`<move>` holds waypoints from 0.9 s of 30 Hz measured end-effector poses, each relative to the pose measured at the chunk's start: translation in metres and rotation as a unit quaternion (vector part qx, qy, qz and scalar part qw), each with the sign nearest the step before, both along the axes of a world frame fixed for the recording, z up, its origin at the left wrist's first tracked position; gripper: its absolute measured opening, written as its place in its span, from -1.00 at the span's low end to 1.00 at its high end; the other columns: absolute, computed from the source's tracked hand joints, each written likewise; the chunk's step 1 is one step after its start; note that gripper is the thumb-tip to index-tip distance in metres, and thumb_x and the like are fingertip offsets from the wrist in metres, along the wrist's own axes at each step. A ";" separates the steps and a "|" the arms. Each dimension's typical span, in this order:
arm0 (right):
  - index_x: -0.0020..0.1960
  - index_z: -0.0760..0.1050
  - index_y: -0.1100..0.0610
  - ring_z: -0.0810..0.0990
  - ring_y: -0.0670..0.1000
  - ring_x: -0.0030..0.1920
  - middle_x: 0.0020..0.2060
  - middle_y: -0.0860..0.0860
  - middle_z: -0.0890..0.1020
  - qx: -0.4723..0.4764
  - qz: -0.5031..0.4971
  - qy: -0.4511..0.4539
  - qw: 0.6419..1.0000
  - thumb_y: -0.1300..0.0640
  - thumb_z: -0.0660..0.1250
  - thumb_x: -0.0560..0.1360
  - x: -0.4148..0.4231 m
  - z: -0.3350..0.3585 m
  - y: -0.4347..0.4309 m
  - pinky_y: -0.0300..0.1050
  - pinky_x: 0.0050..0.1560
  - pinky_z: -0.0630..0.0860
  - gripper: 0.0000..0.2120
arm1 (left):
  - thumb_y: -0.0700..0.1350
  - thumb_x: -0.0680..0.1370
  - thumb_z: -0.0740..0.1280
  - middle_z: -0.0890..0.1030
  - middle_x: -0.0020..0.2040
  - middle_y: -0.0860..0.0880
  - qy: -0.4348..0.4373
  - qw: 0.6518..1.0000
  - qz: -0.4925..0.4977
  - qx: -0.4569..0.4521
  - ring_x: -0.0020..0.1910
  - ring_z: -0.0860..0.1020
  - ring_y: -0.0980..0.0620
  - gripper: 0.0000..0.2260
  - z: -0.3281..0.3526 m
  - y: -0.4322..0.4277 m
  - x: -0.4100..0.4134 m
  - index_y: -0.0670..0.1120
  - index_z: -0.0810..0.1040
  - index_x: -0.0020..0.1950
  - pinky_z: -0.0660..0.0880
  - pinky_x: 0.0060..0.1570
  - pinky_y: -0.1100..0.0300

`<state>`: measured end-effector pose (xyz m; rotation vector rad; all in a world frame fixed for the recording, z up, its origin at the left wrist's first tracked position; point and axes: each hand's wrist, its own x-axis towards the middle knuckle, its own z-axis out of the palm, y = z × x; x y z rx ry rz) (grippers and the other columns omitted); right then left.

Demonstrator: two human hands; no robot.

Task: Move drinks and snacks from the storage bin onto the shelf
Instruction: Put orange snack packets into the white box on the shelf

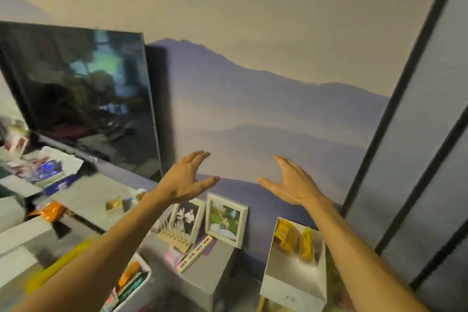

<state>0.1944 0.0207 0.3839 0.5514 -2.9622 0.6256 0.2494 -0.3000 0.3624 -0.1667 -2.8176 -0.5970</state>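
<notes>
Both my arms reach forward and up in front of the wall. My left hand (pixel 186 180) is empty, fingers spread and relaxed. My right hand (pixel 291 182) faces it about a hand's width away, also empty and spread. Below my left arm a white storage bin (pixel 145 265) holds orange and green packets. At the lower right a white shelf unit (pixel 295 284) has two yellow snack packets (pixel 293 238) on its top level. The frame is blurred.
A large TV (pixel 83 99) stands on the grey cabinet (pixel 101 192) at left, among an orange packet (pixel 50 211) and blue packets. Two framed photos (pixel 225 218) and a wooden rack stand on a low cabinet. A dark-framed panel (pixel 417 159) rises at right.
</notes>
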 end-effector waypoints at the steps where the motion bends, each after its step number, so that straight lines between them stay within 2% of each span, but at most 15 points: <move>1: 0.74 0.06 0.03 0.24 0.12 0.66 0.72 0.00 0.15 -0.002 0.019 -0.006 1.000 -0.46 0.32 0.54 0.003 -0.002 -0.024 0.10 0.58 0.30 -0.01 | 0.53 0.50 0.18 0.27 0.66 -0.02 -0.005 1.000 0.023 0.000 0.56 0.37 -0.11 -0.15 -0.001 -0.021 0.014 0.10 0.19 0.67 0.37 0.51 -0.18; 5: 0.74 0.04 0.01 0.25 0.14 0.66 0.71 0.01 0.16 0.004 0.092 -0.035 0.995 -0.49 0.29 0.53 0.013 -0.015 -0.125 0.13 0.58 0.31 -0.01 | 0.47 0.54 0.24 0.30 0.64 0.00 -0.012 0.995 0.100 0.018 0.52 0.40 -0.09 -0.22 -0.014 -0.096 0.063 0.10 0.24 0.64 0.42 0.46 -0.09; 9: 0.74 0.05 0.02 0.28 0.16 0.65 0.70 0.04 0.20 0.018 0.154 -0.058 0.986 -0.47 0.30 0.54 0.016 -0.039 -0.230 0.15 0.56 0.33 -0.02 | 0.49 0.54 0.23 0.28 0.65 0.00 -0.041 0.983 0.171 0.043 0.53 0.39 -0.10 -0.22 -0.040 -0.170 0.101 0.12 0.21 0.65 0.41 0.45 -0.11; 16: 0.71 0.13 -0.02 0.38 0.17 0.58 0.65 0.04 0.32 0.049 0.208 -0.119 0.970 -0.46 0.31 0.53 0.009 -0.108 -0.387 0.16 0.46 0.44 -0.07 | 0.44 0.55 0.26 0.31 0.63 -0.02 -0.106 0.964 0.225 0.090 0.43 0.49 -0.08 -0.25 -0.104 -0.299 0.125 0.11 0.24 0.64 0.47 0.37 -0.06; 19: 0.67 0.19 -0.04 0.46 0.17 0.51 0.59 0.05 0.41 0.073 0.226 -0.145 0.960 -0.46 0.32 0.53 0.002 -0.153 -0.432 0.15 0.38 0.48 -0.12 | 0.58 0.46 0.16 0.33 0.62 -0.03 -0.153 0.951 0.249 0.096 0.46 0.46 -0.11 -0.14 -0.151 -0.337 0.118 0.13 0.22 0.64 0.50 0.38 -0.11; 22: 0.69 0.16 -0.01 0.44 0.19 0.53 0.61 0.06 0.39 0.107 0.234 -0.175 0.950 -0.54 0.29 0.47 -0.008 -0.211 -0.467 0.15 0.41 0.46 -0.02 | 0.69 0.36 0.03 0.35 0.61 -0.02 -0.184 0.940 0.268 0.099 0.49 0.44 -0.12 -0.01 -0.212 -0.359 0.106 0.13 0.23 0.64 0.47 0.41 -0.13; 25: 0.66 0.19 -0.04 0.44 0.17 0.52 0.60 0.04 0.39 0.147 0.256 -0.215 0.931 -0.60 0.27 0.40 -0.027 -0.285 -0.490 0.17 0.43 0.48 0.02 | 0.60 0.42 0.15 0.34 0.61 -0.06 -0.225 0.923 0.281 0.137 0.50 0.42 -0.15 -0.06 -0.282 -0.370 0.094 0.08 0.23 0.65 0.42 0.43 -0.09; 27: 0.59 0.27 -0.06 0.52 0.14 0.43 0.53 0.02 0.46 0.165 0.279 -0.240 0.915 -0.56 0.32 0.41 -0.041 -0.334 -0.502 0.16 0.34 0.54 -0.08 | 0.53 0.46 0.25 0.36 0.60 -0.06 -0.254 0.910 0.293 0.146 0.48 0.43 -0.13 -0.11 -0.339 -0.376 0.085 0.07 0.21 0.66 0.43 0.41 -0.06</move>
